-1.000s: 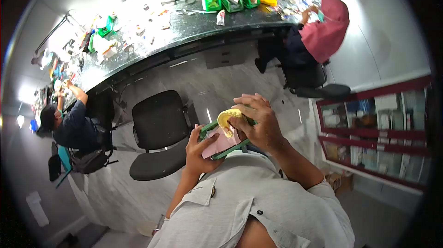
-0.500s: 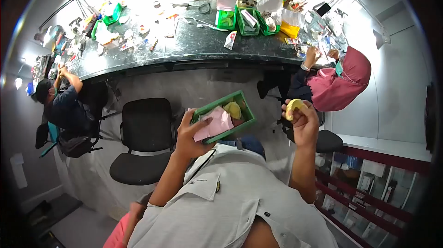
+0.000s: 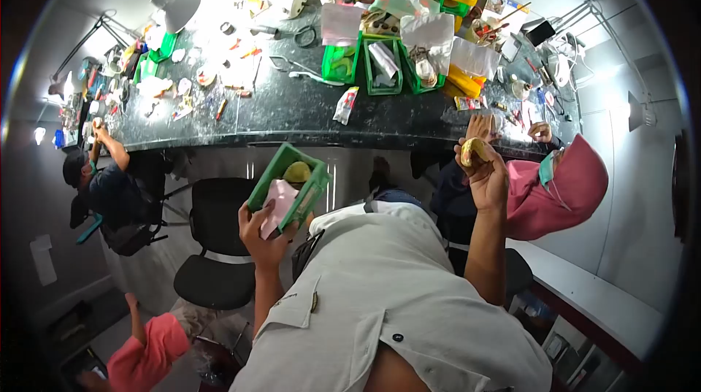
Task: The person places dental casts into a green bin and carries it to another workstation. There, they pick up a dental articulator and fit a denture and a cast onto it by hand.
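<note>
My left hand (image 3: pixel 263 235) grips a green plastic box (image 3: pixel 315 195) by its near end, thumb over the rim. The box is tilted. In it lie a sheet of pink paper (image 3: pixel 279 196), pressed by my thumb, and a rounded yellow cast (image 3: pixel 297 172). My right hand (image 3: pixel 489 184) is raised and holds a curved yellow piece (image 3: pixel 477 151) that looks like a dental cast, pinched between thumb and fingers. The two hands are apart, both in front of the bench edge. What else the box holds is hidden.
A long dark workbench (image 3: pixel 292 125) runs ahead, with green bins (image 3: pixel 383 87), a small packet (image 3: pixel 345 105) and a desk lamp (image 3: pixel 177 11). A seated person (image 3: pixel 558 195) works close at right, another (image 3: pixel 117 191) at far left. A black chair (image 3: pixel 219 209) stands at left.
The green box has swung left and tilted more steeply. My right hand has risen slightly with the yellow piece. More of the bench shows, and a person in pink appears at lower left.
</note>
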### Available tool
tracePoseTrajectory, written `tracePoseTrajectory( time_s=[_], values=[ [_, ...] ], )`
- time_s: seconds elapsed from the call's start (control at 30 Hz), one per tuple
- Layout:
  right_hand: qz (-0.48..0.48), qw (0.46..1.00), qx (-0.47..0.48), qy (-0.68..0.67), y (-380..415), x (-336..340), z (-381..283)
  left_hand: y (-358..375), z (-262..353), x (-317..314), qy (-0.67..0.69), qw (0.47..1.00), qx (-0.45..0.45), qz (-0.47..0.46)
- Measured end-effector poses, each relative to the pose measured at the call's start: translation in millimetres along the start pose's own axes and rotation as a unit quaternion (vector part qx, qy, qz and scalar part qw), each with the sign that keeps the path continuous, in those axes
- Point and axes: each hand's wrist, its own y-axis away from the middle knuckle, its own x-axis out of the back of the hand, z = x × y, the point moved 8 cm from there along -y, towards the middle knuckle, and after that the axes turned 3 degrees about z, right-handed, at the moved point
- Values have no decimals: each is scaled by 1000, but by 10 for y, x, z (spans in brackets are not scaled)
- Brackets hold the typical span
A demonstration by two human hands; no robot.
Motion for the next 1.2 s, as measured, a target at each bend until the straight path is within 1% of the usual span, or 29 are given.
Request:
tracePoseTrajectory(
  time_s=[0.03,0.1,0.17,0.2,0.23,0.3,0.33,0.4,0.43,0.5,0.57,0.63,0.67,0.77,0.8,0.83,0.9,0.97,1.03,1.07,1.2],
  values=[
    [3,1000,-3,-4,-145,78,-34,-4,-27,-25,-17,999,32,26],
    [-27,997,-11,-74,-444,146,-112,-64,-6,-162,-15,998,47,35],
    [-11,997,-26,-78,-694,279,-132,-110,22,-221,-44,994,80,56],
    [-5,996,-26,-86,-792,322,-144,-113,0,-266,-57,993,79,60],
    [0,995,-25,-94,-888,359,-166,-124,-7,-342,-57,993,81,56],
    [2,995,-27,-93,-1017,417,-190,-152,-63,-434,-25,991,109,79],
    [11,995,-26,-95,-1067,445,-204,-198,-58,-497,-24,991,108,71],
    [29,996,-6,-83,-1135,483,-255,-340,-119,-607,-16,987,151,61],
    [37,995,2,-87,-1166,501,-276,-450,-120,-672,-14,988,145,50],
    [75,994,27,-81,-1205,604,-301,-631,-161,-773,34,985,159,52],
    [81,991,42,-95,-1246,682,-286,-833,-199,-840,26,989,140,30],
    [117,984,71,-112,-1301,804,-266,-1034,-210,-919,-8,995,104,3],
    [143,981,77,-105,-1321,825,-258,-1138,-203,-961,-1,995,96,-3],
    [157,973,101,-133,-1446,965,-234,-1354,-243,-1054,14,997,78,-9],
    [178,970,112,-121,-1500,1089,-203,-1409,-222,-1096,15,997,74,-12],
    [178,970,115,-123,-1557,1183,-168,-1447,-215,-1132,32,996,84,-3],
    [259,946,106,-166,-1629,1405,-99,-1505,-215,-1190,49,994,93,7],
    [266,943,105,-173,-1699,1498,-93,-1531,-237,-1256,36,994,105,-3],
    [292,935,111,-168,-1732,1605,-99,-1548,-212,-1303,36,994,106,-2],
    [282,938,114,-168,-1760,1626,-114,-1555,-197,-1332,37,993,109,-2],
    [296,931,113,-181,-1803,1767,-109,-1549,-141,-1384,30,991,126,-19]
  ],
)
